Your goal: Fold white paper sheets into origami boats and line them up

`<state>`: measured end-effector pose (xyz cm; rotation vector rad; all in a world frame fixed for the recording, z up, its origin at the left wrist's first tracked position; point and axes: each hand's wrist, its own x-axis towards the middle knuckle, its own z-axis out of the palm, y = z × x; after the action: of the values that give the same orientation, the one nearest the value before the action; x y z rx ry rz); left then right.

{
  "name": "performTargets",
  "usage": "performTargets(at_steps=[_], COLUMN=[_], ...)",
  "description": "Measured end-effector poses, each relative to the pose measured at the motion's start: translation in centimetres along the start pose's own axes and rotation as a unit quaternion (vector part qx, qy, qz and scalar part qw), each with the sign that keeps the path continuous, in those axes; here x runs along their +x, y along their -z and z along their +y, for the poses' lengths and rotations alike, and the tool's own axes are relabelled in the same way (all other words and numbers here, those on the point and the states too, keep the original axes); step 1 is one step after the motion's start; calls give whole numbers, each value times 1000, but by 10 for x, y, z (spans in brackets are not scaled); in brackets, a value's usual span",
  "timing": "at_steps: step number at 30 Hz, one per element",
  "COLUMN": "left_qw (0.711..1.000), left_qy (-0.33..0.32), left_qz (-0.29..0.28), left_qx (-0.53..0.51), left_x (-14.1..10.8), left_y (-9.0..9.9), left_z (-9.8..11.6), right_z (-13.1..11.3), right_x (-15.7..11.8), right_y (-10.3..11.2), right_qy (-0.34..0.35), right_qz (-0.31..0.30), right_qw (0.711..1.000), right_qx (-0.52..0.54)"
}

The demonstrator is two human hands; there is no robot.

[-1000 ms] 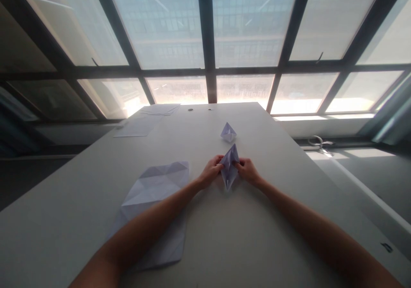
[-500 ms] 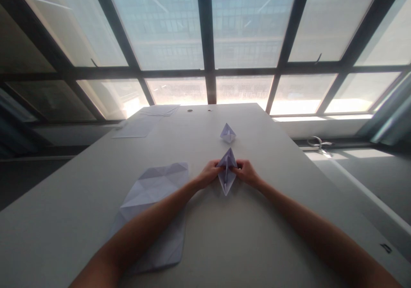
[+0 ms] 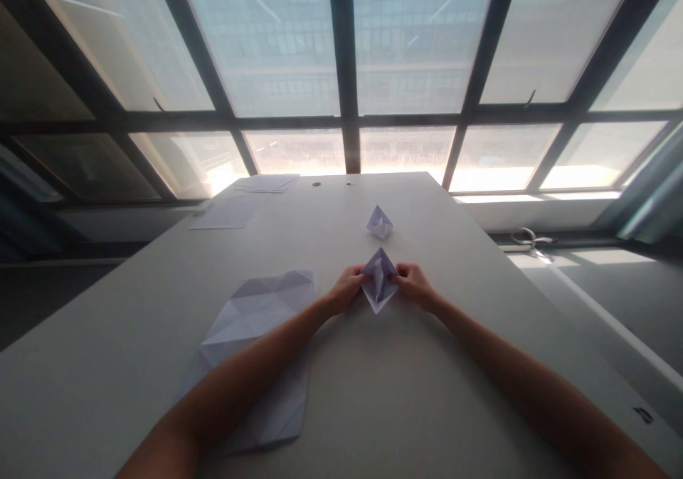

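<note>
Paper boat (image 3: 379,278), pale, diamond-shaped, centrally ridged, is pinched by left hand (image 3: 346,288) and right hand (image 3: 415,285).

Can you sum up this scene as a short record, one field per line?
Left hand: pinches one side of the folded paper shape
Right hand: pinches its other side
Just beyond: second folded shape, resting on the white table
Creased sheet: on the table, partly hidden by the left forearm
Table's far left: flat white sheets
Backdrop: dark-framed windows
</note>
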<state>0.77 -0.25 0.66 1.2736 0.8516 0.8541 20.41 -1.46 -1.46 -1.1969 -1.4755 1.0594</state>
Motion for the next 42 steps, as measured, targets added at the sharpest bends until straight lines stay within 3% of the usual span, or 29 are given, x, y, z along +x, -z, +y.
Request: performTargets(at_steps=[4,15,20,28,35,42], left_qw=[996,998,996,997,999,983], left_qy=[26,5,-6,-33,-48,-97], left_qz=[-44,-39,-36,-42,-26,17], left_qx=[-67,-57,-75,-57,-3,154], left_x=[-3,-5,-2,1,-1,5], left_y=[0,-3,-2,-2,-3,-3], left_z=[2,1,-3,-4,2,-5], right_z=[-6,-22,-20,-9,3,-4], right_x=[-6,-14,-13,-7,0,-1], right_y=[-1,-9,-10,-12,-12,-12], right_qy=[-10,-57,-57,-71,-57,-9], right_qz=[-34,-94,-70,-52,-9,18], right_qw=[996,965,971,956,968,997], right_qx=[78,237,221,281,245,74])
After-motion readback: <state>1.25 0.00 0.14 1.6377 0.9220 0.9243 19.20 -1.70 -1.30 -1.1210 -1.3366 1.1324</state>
